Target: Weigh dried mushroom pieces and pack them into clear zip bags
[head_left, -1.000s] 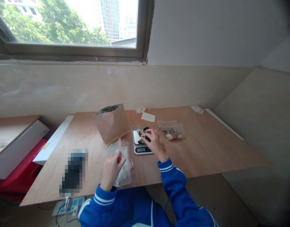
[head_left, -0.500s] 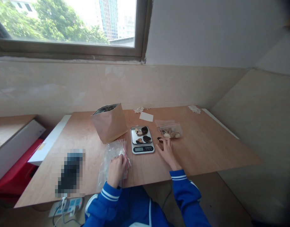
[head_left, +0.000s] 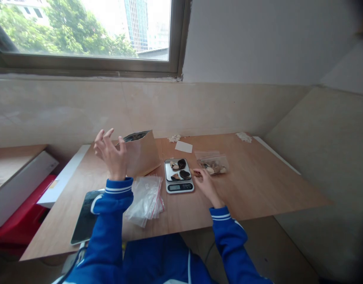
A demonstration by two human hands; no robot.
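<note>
My left hand (head_left: 111,154) is raised beside the brown paper bag (head_left: 142,155), its fingers spread and nothing in them. My right hand (head_left: 205,183) is closed around a small brown piece (head_left: 195,173) at the right edge of the white digital scale (head_left: 179,187). Several dark and pale pieces (head_left: 184,174) lie on the scale's shiny plate; whether they are dried mushroom or shell I cannot tell. Behind my right hand, a clear zip bag (head_left: 217,162) contains similar pieces. Flat clear zip bags (head_left: 144,199) are stacked left of the scale.
A dark tablet (head_left: 86,216) lies at the left, partly covered by my sleeve. Behind the scale are a white card (head_left: 184,146) and a crumpled white scrap (head_left: 174,138). Another scrap (head_left: 243,137) lies at the back right. The wooden table (head_left: 267,185) ends close to my body.
My left hand has left the clear zip bags and risen to the paper bag. My right hand has moved slightly left to the scale with the brown piece.
</note>
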